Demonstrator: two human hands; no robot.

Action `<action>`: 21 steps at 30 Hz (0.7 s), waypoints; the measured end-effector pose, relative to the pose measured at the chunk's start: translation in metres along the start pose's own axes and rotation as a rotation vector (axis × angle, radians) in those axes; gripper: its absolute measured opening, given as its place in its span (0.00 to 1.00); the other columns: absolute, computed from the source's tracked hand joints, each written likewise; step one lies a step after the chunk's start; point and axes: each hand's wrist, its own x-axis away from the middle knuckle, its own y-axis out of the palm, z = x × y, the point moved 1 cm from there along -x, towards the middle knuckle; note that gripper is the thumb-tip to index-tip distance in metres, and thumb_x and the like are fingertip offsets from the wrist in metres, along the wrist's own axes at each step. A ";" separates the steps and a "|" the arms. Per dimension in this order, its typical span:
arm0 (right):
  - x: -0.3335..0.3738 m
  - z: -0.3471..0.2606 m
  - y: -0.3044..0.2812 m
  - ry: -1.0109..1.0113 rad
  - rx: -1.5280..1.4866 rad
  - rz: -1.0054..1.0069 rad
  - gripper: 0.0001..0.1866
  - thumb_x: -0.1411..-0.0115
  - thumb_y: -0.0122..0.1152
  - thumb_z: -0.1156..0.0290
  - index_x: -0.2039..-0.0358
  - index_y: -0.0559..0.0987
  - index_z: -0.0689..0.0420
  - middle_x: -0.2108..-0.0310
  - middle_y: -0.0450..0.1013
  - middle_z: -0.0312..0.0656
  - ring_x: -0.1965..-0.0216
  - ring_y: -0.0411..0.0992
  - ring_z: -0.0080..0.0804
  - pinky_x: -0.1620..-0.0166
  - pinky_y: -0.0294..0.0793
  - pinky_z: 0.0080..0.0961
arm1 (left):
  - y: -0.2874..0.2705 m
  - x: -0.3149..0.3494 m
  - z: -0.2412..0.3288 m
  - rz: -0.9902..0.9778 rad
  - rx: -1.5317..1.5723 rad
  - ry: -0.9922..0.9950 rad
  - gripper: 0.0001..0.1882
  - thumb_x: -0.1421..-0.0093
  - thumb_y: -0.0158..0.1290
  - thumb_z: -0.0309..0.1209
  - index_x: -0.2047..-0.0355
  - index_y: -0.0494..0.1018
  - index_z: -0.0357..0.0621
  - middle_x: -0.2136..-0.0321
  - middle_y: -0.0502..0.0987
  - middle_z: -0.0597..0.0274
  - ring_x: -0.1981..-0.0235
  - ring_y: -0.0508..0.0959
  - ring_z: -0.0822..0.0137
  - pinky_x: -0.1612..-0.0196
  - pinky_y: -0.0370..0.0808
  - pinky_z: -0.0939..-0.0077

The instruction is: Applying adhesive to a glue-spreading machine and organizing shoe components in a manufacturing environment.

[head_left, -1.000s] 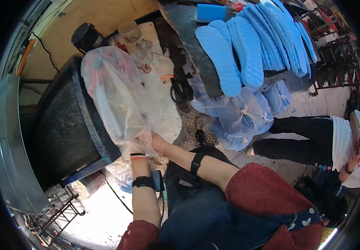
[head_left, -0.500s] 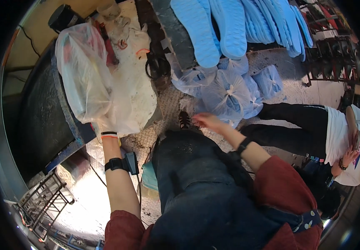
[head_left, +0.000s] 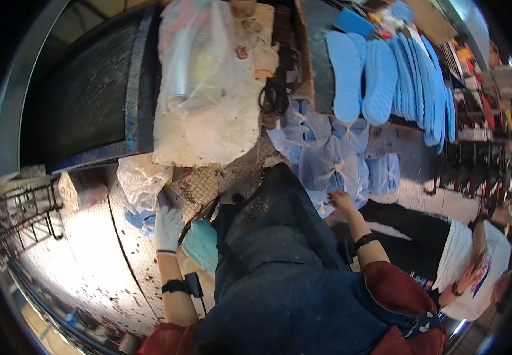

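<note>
My left hand [head_left: 169, 229], in a white glove, hangs low with its fingers stretched out and nothing visible in it. It is beside a crumpled clear plastic bag [head_left: 142, 177] and a blue bundle [head_left: 142, 220] near the floor. My right hand [head_left: 342, 202] is bare and empty, fingers loosely bent and apart. Nearest to it are clear bags of blue insoles [head_left: 336, 165], tied shut on the floor. A large clear plastic bag [head_left: 203, 71] lies on a stained cream board [head_left: 208, 142], away from both hands.
Blue insoles [head_left: 380, 83] stand in rows on a dark table [head_left: 320, 65]. A black looped object [head_left: 274, 97] hangs by the board's right edge. A dark bench [head_left: 81, 100] is at the left, a teal bag [head_left: 200, 245] by my leg. Another person [head_left: 469, 260] is at right.
My left hand has come away from the large clear bag, down and toward me. My right hand has moved right and slightly lower. The view has shifted left.
</note>
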 end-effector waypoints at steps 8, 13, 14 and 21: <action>-0.067 -0.146 0.136 -0.366 0.636 -0.411 0.10 0.37 0.46 0.72 0.63 0.77 0.58 0.71 0.74 0.36 0.72 0.71 0.22 0.67 0.72 0.20 | -0.037 0.084 -0.087 0.678 0.110 0.139 0.11 0.38 0.49 0.35 0.59 0.71 0.42 0.76 0.70 0.65 0.78 0.70 0.69 0.76 0.66 0.80; -0.109 -0.152 0.217 -0.376 1.202 -0.662 0.11 0.37 0.44 0.72 0.64 0.76 0.60 0.73 0.74 0.37 0.75 0.71 0.22 0.65 0.73 0.21 | -0.013 0.073 -0.167 1.084 -1.312 0.301 0.21 0.41 0.50 0.36 0.49 0.67 0.44 0.54 0.71 0.52 0.53 0.72 0.55 0.54 0.71 0.63; -0.105 -0.155 0.233 -0.361 1.259 -0.689 0.11 0.37 0.44 0.72 0.64 0.76 0.60 0.73 0.74 0.37 0.75 0.71 0.22 0.65 0.73 0.21 | -0.006 0.071 -0.173 1.120 -1.395 0.258 0.24 0.42 0.50 0.37 0.46 0.65 0.47 0.48 0.66 0.51 0.47 0.66 0.52 0.48 0.66 0.59; -0.143 -0.121 0.254 -0.470 1.347 -0.942 0.10 0.39 0.46 0.71 0.64 0.76 0.60 0.71 0.74 0.37 0.73 0.71 0.23 0.66 0.72 0.23 | -0.049 0.066 -0.252 1.323 -1.633 0.110 0.31 0.43 0.52 0.42 0.39 0.60 0.57 0.37 0.55 0.53 0.38 0.56 0.46 0.40 0.55 0.50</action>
